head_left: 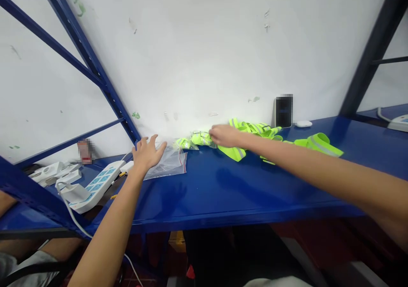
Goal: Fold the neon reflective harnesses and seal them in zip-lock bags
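My left hand (pixel 148 153) is open, fingers spread, over the left end of the blue table. Beneath and beside it lie clear zip bags (pixel 167 163) with red seal lines. Near the wall, my right hand (pixel 225 135) is closed, its fingertips at the right end of a bagged bundle of yellow-green reflective strap (pixel 201 138). Another small bagged bundle (pixel 182 143) sits just left of that one. Loose reflective straps (pixel 255 128) lie behind and below my right wrist, partly hidden by the forearm. A further strap loop (pixel 318 144) rests to the right.
A dark-screened device (pixel 283 112) leans against the wall, beside a white rounded case (pixel 303 124). At left, a white power strip (pixel 98 187) with plugs and a cable lies past the blue rack post (pixel 108 87). Another person's legs (pixel 57 251) show at lower left.
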